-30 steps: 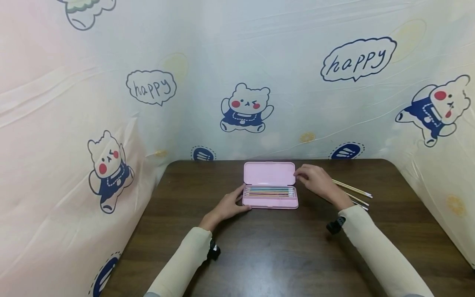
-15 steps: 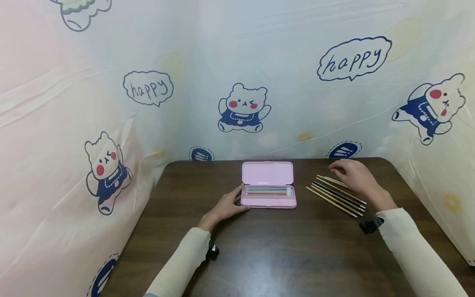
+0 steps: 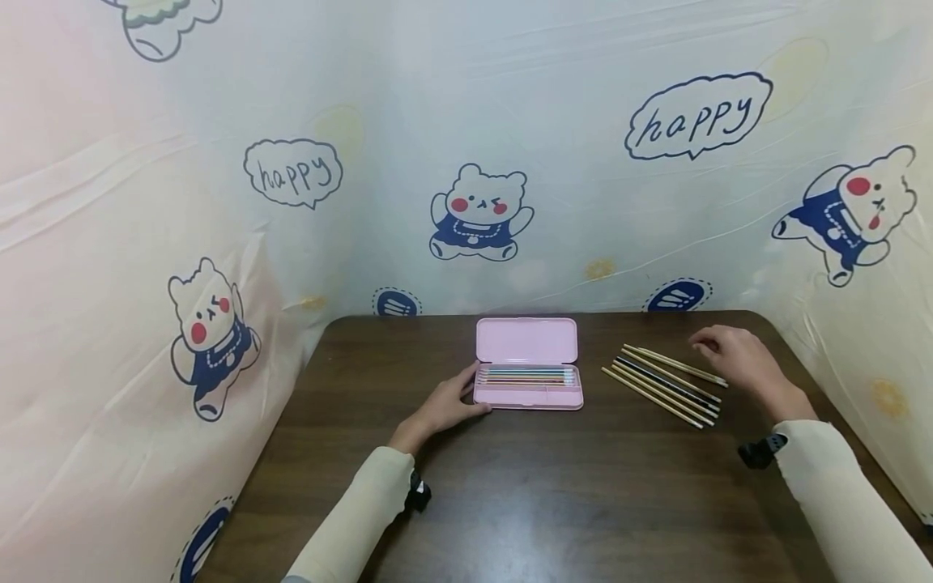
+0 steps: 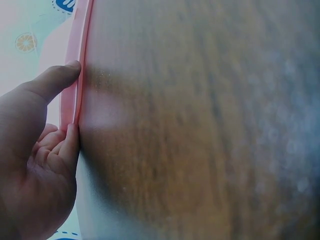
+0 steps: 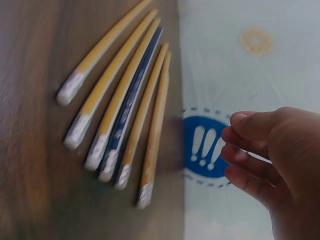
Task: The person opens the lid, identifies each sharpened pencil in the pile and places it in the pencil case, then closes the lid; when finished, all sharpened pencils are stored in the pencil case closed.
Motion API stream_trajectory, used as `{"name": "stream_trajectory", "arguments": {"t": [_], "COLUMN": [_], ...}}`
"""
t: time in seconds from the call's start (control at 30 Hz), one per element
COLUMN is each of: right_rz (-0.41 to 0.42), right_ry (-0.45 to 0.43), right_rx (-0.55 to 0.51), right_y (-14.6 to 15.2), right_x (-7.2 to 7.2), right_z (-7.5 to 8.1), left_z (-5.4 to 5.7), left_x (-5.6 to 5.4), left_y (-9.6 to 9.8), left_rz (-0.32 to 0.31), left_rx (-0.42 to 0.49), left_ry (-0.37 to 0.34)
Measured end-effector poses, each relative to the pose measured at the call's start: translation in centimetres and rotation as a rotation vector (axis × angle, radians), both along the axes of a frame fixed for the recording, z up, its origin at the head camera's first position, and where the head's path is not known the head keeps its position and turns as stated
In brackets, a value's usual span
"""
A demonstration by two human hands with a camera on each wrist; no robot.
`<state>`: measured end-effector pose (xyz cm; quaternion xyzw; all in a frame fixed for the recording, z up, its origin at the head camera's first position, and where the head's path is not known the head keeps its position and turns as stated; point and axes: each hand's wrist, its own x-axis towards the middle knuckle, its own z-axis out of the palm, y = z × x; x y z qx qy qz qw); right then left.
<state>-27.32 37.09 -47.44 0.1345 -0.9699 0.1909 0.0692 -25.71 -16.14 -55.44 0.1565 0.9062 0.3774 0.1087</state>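
A pink pencil case (image 3: 510,395) lies open on the table, its lid (image 3: 526,340) folded back. Several coloured pencils (image 3: 528,375) fill its rear compartment. My left hand (image 3: 440,405) grips the case's left end; in the left wrist view the thumb (image 4: 65,77) presses its front wall and the fingers curl at the end. To the right, several loose yellow pencils (image 3: 652,397) and one dark pencil (image 3: 668,384) lie side by side in a slanted fan. Just beyond their right ends hovers my right hand (image 3: 743,360), fingers loosely bent, holding nothing.
The brown wooden table (image 3: 510,486) ends at a printed curtain (image 3: 568,202) behind and at the sides. White erasers (image 5: 72,90) tip the loose pencils. A black wrist camera (image 3: 761,451) sits at my right cuff.
My right hand has moved from the lid's right edge rightward, passing over the loose pencils to their far side, uncovering them. My left hand stays on the pencil case.
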Motion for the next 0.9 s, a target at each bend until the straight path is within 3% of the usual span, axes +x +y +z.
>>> {"name": "stream_trajectory", "arguments": {"t": [0.27,0.53,0.9], "right_rz": [-0.026,-0.038,-0.036], "right_ry": [-0.076,-0.132,-0.120], "right_rx": [0.007,0.029,0.031], "right_y": [2.5,3.1,2.6], "right_x": [-0.4,-0.1,0.0], "right_z": [-2.6,-4.7,-5.3], "left_z": [0.2,0.2,0.0], "left_x": [0.0,0.2,0.1], "left_y": [0.1,0.1,0.0], "left_rz": [-0.005,-0.012,-0.009], "left_rx": [-0.004,0.006,0.013], "left_ry": [-0.002,-0.008,0.001]}}
